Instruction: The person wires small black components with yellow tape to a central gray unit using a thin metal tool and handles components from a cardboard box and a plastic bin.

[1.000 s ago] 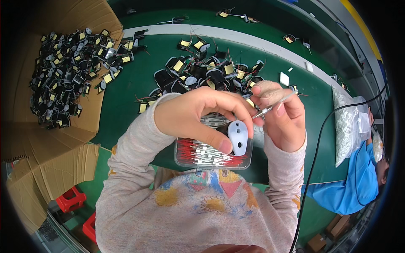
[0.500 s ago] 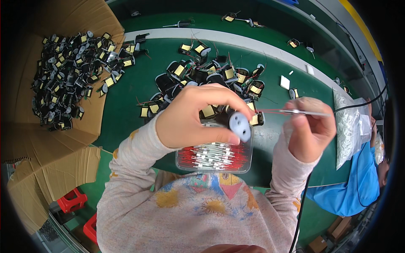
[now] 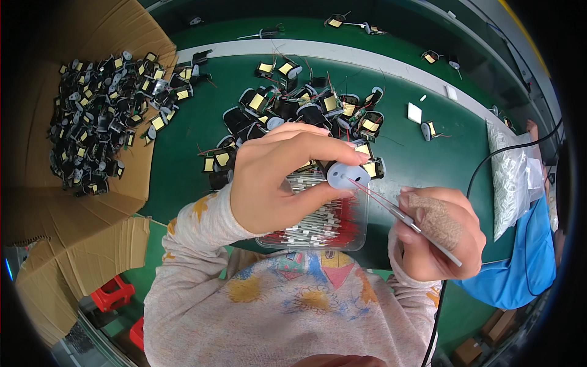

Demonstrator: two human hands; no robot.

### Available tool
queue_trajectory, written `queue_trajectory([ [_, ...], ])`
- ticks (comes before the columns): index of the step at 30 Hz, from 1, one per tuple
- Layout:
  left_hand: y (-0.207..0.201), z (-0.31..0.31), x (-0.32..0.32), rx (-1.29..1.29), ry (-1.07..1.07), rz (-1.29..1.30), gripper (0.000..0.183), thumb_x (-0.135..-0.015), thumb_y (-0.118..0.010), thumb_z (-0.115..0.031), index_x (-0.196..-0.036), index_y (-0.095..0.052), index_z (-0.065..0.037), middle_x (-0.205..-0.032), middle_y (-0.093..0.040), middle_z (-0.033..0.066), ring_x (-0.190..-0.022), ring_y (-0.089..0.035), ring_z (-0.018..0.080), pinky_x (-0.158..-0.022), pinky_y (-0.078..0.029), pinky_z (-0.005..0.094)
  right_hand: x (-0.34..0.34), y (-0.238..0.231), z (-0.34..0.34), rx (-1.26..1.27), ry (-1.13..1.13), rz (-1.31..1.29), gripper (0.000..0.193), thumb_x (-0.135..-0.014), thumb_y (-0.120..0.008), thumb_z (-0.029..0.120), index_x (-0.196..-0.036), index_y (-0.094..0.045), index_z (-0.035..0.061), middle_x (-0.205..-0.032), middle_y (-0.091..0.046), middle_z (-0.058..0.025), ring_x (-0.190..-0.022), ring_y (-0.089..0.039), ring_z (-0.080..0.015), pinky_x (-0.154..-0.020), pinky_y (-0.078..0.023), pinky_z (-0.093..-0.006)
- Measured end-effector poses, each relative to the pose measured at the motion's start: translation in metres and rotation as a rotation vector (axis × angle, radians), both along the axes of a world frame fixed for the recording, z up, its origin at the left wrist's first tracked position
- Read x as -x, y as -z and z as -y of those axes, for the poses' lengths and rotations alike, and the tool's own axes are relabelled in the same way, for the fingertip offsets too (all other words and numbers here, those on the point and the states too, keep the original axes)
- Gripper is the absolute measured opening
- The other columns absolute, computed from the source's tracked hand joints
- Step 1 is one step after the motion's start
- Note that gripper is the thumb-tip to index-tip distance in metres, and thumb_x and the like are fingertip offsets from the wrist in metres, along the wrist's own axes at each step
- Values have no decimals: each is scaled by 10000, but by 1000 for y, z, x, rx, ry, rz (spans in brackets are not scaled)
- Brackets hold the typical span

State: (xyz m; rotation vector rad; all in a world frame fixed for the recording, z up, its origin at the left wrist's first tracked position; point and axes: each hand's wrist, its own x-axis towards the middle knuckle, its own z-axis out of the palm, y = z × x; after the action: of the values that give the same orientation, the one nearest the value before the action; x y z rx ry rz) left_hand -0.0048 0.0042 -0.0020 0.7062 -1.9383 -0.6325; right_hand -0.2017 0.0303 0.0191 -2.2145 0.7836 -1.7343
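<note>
Between its thumb and fingers, my left hand (image 3: 275, 174) holds a small black part with a pale grey oval cap (image 3: 338, 174); the cap has small holes. My right hand (image 3: 441, 229) pinches a thin silvery-white stick with two red wires (image 3: 397, 212). The wire tips meet the cap's face at one of its holes; whether they are inside cannot be told. Under my left hand, a clear plastic box (image 3: 309, 247) holds many white sticks with red wires. Beyond it lies a pile of black parts with yellow pads (image 3: 306, 107) and loose wires.
A cardboard box (image 3: 137, 177) full of similar parts stands at the left. On the right are a bag of small white pieces (image 3: 509, 183), a black cable (image 3: 483, 164) and another person's blue sleeve (image 3: 516, 263). A white block (image 3: 414, 112) lies on the green table (image 3: 189, 144).
My right hand has come down, tilting the stick so that its red wires now reach the cap. My left hand has turned the cap to face upward more.
</note>
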Motion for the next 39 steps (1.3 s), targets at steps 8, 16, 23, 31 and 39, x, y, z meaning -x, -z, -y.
queue_trajectory([
  [8,-3,-3,0,124,-78,87,315,-621,-764,-21,-892,-603,-20,-870,-687,128,-928,-649,246,-870,-451,384,5,-6,-6,5,-24,-195,328,-551,-741,-78,-849,-606,-51,-726,-631,-164,-643,-635,-288,-559,-529,-338],
  [16,-4,-6,1,213,-182,194,295,-623,-769,-39,-869,-608,-26,-864,-691,115,-950,-638,234,-885,-436,407,1,-3,-11,-7,56,-220,383,-517,-762,-65,-867,-606,-46,-755,-639,-150,-666,-638,-275,-560,-524,-322],
  [23,-5,-10,1,197,-235,232,332,-618,-780,-66,-892,-593,-49,-867,-694,96,-956,-635,221,-900,-405,419,-3,0,-10,115,79,-254,404,-497,-786,-48,-857,-601,-51,-780,-645,-151,-686,-648,-284,-560,-535,-316],
  [31,-6,-10,0,229,-273,272,343,-617,-782,-86,-900,-590,-61,-858,-697,73,-970,-630,219,-915,-378,434,-6,0,-11,90,103,-252,407,-500,-787,-48,-861,-598,-51,-772,-646,-159,-690,-650,-284,-570,-542,-311],
  [39,-7,-10,2,229,-279,271,324,-621,-765,-52,-892,-587,-64,-853,-697,73,-978,-630,226,-920,-369,450,-2,-2,-3,-16,10,-185,370,-489,-776,-64,-831,-634,-56,-753,-650,-149,-666,-642,-267,-584,-520,-315],
])
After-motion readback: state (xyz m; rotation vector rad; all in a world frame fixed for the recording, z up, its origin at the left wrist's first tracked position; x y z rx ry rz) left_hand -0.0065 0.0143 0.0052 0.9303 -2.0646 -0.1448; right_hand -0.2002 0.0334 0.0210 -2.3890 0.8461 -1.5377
